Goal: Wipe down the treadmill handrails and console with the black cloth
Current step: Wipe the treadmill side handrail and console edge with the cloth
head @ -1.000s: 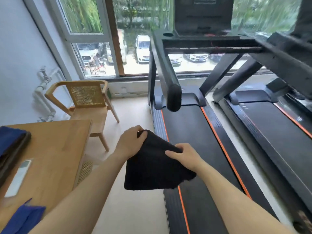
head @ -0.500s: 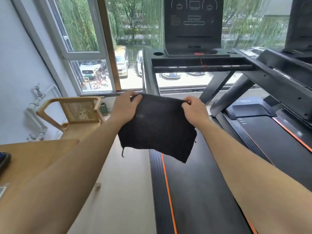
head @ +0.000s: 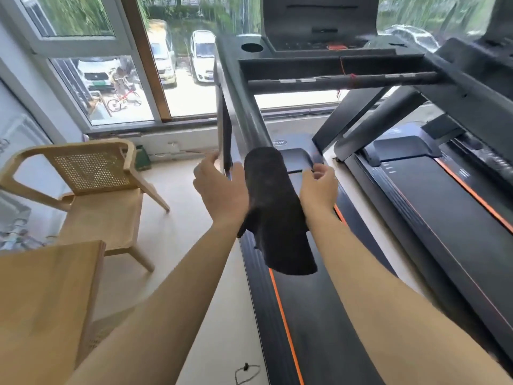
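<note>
Black cloth (head: pixel 277 212) draped over L handrail (head: pixel 244 120) end, between both hands. R hand (head: pixel 319 187) pinches its edge; L hand (head: pixel 220 190) touches it, grip can't tell. Logo (head: pixel 279 142) past hands: blurred, unreadable.

Wooden chair (head: pixel 102 218) beside table (head: pixel 47 301)

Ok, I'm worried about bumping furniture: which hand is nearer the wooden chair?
Left. The left hand is between the wooden chair and the handrail; the right hand is beyond the handrail, farther off.
</note>
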{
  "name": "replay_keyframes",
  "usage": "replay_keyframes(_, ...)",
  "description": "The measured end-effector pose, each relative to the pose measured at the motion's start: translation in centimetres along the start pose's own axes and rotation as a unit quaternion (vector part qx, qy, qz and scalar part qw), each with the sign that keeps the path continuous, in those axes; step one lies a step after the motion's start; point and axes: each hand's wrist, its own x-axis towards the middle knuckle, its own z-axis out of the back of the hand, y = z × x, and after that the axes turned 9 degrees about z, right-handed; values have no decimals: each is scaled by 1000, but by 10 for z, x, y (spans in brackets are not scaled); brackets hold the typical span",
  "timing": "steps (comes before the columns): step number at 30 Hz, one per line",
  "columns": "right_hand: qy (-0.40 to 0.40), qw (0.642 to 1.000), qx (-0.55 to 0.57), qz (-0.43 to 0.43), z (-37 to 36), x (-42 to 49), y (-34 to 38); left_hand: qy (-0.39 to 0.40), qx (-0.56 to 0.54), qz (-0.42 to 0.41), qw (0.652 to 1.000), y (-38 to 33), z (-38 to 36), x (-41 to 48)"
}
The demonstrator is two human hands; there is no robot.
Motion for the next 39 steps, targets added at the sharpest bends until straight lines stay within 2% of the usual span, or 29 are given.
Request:
replay_keyframes(1, 10, 998, 54, -30, 6, -11, -5, -4, -34, 3, 999, 8, 0, -13)
replay_keyframes(2, 50, 994, 84, -43, 12, -25, -8, 27, -62, 20, 998, 14, -1, -28)
replay_keyframes(4, 157, 978, 124, -54, 19, -50, -8, 139, -114, 86, 980, 22, -9, -55)
replay_keyframes(6, 212, 953, 200, -89, 21, -64, -4, 205, -151, 134, 958, 19, -21, -69)
replay_keyframes(9, 192, 938, 268, -102, 17, -71, -5, 230, -157, 159, 947, 14, -35, -52)
replay_keyframes(12, 178, 957, 222, -50, 10, -87, -11, 255, -152, 140, 945, 15, -38, -27)
replay_keyframes(15, 175, 967, 186, 1, 5, -80, -10, 242, -178, 130, 945, 17, -39, -26)
replay_keyframes(18, 225, 956, 185, 16, 1, -49, -8, 182, -221, 154, 946, 28, -39, -51)
replay_keyframes(22, 287, 924, 251, 21, 0, -30, -20, 69, -256, 183, 947, 32, -50, -96)
replay_keyframes(24, 286, 913, 291, 26, 2, -41, -31, 37, -257, 157, 953, 35, -53, -100)
replay_keyframes(27, 258, 910, 322, 34, 1, -62, -49, 48, -241, 112, 963, 46, -54, -94)
replay_keyframes(30, 238, 929, 275, 64, 4, -77, -53, 75, -268, 84, 957, 58, -53, -93)
replay_keyframes(33, 219, 944, 228, 93, 9, -84, -44, 84, -228, 89, 966, 54, -50, -91)
replay_keyframes(36, 240, 944, 195, 114, 7, -62, -18, 68, -151, 90, 982, 25, -48, -67)
replay_keyframes(39, 278, 938, 189, 86, -3, -28, -1, 129, -133, 102, 977, 2, -44, -38)
